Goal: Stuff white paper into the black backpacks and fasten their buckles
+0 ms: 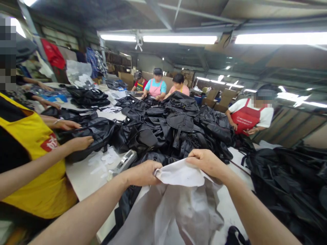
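Directly in front of me a large piece of pale grey-white fabric [186,204] hangs in loose folds, its upper edge turned over as a whiter flap [181,173]. Its left corner is pinched between the thumb and fingers of my left hand [146,173]. My right hand [205,164] is closed on the top edge at the other side, so the flap is stretched between both hands. Black material shows beneath the fabric at its left. Whether the fabric belongs to a bag, I cannot tell. Just beyond my hands lies a heap of black bags [153,126].
A tape dispenser [126,161] and white paper scraps [103,161] lie on the white table [85,182] left of my hands. A co-worker in a yellow apron [28,149] handles a black bag close by. More black bags [283,183] are piled at right. Other people stand around the table.
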Demonstrator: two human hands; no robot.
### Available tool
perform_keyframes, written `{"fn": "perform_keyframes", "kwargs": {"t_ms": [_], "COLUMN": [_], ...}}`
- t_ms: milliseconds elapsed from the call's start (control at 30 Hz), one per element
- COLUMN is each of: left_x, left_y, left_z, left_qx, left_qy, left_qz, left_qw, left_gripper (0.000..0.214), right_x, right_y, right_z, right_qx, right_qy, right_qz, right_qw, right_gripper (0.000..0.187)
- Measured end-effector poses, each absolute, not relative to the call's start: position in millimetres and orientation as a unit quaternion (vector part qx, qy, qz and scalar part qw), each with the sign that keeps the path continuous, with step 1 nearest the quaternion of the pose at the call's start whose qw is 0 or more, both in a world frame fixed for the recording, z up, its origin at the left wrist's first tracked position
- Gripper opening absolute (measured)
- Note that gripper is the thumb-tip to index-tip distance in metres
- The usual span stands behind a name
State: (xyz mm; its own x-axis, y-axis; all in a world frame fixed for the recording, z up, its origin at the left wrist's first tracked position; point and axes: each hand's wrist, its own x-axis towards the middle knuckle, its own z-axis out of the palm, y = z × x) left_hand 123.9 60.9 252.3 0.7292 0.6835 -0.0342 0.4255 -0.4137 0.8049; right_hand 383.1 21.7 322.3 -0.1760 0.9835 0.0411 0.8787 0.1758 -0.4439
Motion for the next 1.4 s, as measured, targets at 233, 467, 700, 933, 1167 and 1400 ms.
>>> {"fn": "perform_keyframes", "kwargs": {"t_ms": [233,467,700,933,1167,1400], "left_x": [128.7,114.3,87.4,118.2,81.7,65.7], "left_y": [68.5,79.0,70.9,47.1,63.1,63.8], "left_z": [261.8,270.4,228.6,204.7,204.5,222.1], "left_qx": [0.813,0.777,0.71,0.776,0.757,0.714], "left_qy": [0.402,0.359,0.268,0.336,0.382,0.414], "left_qz": [0.219,0.155,0.194,0.254,0.104,0.007], "left_qw": [0.359,0.493,0.622,0.47,0.52,0.564], "left_gripper": [0.02,0.028,0.07,0.086,0.023,0.019], "right_x": [322.8,308.9,333.3,309.4,343.8,327.2], "right_y": [0.8,21.5,35.9,30.0,19.2,2.4], "right_z": [317.1,258.3,280.4,261.8,253.3,265.2], "right_qx": [-0.49,-0.503,-0.587,-0.508,-0.612,-0.525], "right_qy": [-0.855,-0.846,-0.799,-0.676,-0.768,-0.843], "right_qz": [-0.098,-0.168,0.006,0.442,0.186,0.112], "right_qw": [0.139,0.051,0.129,0.299,0.045,0.01], "right_gripper": [0.102,0.054,0.038,0.026,0.024,0.106]}}
